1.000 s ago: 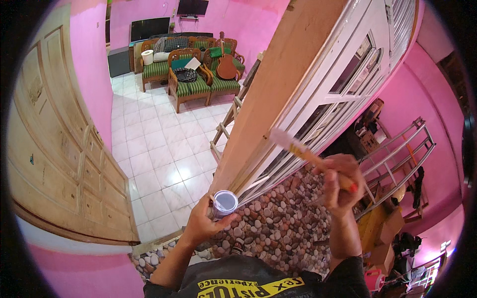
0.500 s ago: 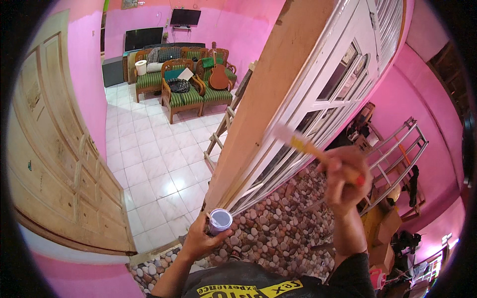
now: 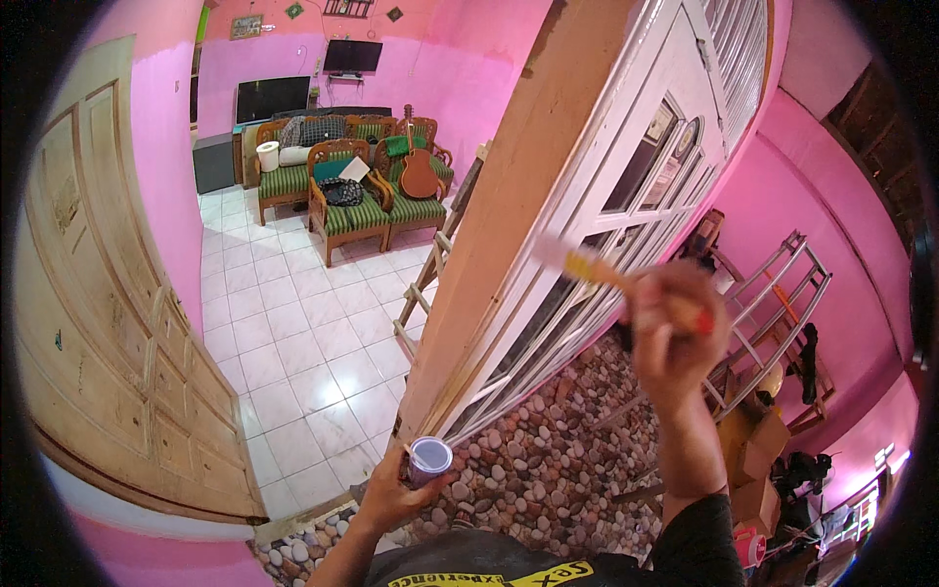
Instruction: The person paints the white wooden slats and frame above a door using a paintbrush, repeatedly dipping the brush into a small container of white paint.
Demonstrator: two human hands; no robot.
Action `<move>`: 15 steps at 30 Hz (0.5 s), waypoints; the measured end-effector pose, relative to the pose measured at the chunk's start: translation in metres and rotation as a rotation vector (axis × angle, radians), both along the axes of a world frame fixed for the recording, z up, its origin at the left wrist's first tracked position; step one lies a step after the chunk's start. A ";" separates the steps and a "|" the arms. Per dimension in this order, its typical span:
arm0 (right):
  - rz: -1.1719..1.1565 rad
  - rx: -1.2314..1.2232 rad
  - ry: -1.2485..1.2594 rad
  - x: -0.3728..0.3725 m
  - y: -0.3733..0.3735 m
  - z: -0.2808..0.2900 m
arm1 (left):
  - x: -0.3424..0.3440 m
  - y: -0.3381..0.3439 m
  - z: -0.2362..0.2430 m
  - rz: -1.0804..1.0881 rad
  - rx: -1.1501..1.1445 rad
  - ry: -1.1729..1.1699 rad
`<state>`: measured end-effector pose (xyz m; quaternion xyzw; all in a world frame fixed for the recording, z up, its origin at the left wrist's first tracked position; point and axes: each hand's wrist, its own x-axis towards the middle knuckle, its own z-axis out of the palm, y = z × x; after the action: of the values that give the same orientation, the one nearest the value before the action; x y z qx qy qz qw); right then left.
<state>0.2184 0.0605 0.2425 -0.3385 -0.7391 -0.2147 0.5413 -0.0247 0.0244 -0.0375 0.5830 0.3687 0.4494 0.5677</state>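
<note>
While my view is tilting up and more of the far wall is showing beyond the brown post [image 3: 528, 176], both of my hands are keeping their holds. My right grip [image 3: 678, 333] is wrapping around the handle of a paintbrush [image 3: 592, 269], out to the right of the post, with the red end poking out behind my fingers. The bristles are pointing back toward the post. A second ago they were showing against its brown edge; now they are showing against the white door frame [image 3: 608, 127] running along its right side. Because the brush is blurring, I cannot tell whether the bristles are touching the frame or hanging in front of it.

My left grip [image 3: 396, 494] is holding a small can [image 3: 430, 460] at the foot of the post. It was overlapping the post's lower end, and now it is showing just beneath that end. Its round top is facing up at me, looking grey; whether that is paint or a lid, I cannot tell.

As I judge it, this is amounting to a change of angle, not of hold: neither brush nor can is being set down, and with the two staying well apart, nothing is being dipped. Left of the post, white tiles [image 3: 284, 323] are stretching toward green-striped chairs [image 3: 342, 225]; right of its foot, pebbled ground [image 3: 538, 450] is spreading.
</note>
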 end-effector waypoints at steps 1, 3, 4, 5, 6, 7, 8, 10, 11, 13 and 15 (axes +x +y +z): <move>-0.001 0.005 -0.002 -0.003 -0.001 -0.001 | 0.000 -0.002 0.001 -0.001 0.005 -0.002; -0.138 -0.097 -0.177 -0.010 0.000 -0.002 | -0.001 -0.004 0.001 -0.025 -0.017 -0.043; -0.148 -0.068 -0.148 -0.010 0.004 0.002 | 0.000 -0.004 -0.002 -0.032 -0.013 -0.042; -0.155 -0.065 -0.147 -0.008 0.007 0.009 | 0.000 -0.003 -0.008 -0.039 0.007 -0.027; -0.146 -0.044 -0.072 -0.004 0.010 0.018 | 0.001 -0.003 -0.010 -0.047 0.028 -0.013; -0.125 -0.024 0.006 -0.003 0.016 0.025 | 0.000 -0.003 -0.008 -0.044 0.030 -0.009; -0.127 -0.023 0.008 -0.004 0.020 0.035 | 0.000 -0.005 -0.003 -0.035 0.033 0.013; -0.073 0.118 0.124 -0.010 0.022 0.054 | 0.000 -0.005 -0.003 -0.027 0.039 0.032; -0.074 0.120 0.121 -0.010 0.018 0.055 | 0.001 -0.006 -0.009 -0.031 0.039 0.009; -0.172 0.114 0.028 -0.008 0.007 0.049 | 0.000 -0.008 -0.018 -0.026 0.041 -0.018; -0.063 0.054 0.012 -0.013 0.001 0.033 | -0.001 -0.008 -0.024 -0.016 0.047 0.008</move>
<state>0.2052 0.0619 0.2758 -0.3481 -0.7189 -0.2495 0.5475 -0.0258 0.0161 -0.0611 0.6008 0.3555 0.4509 0.5562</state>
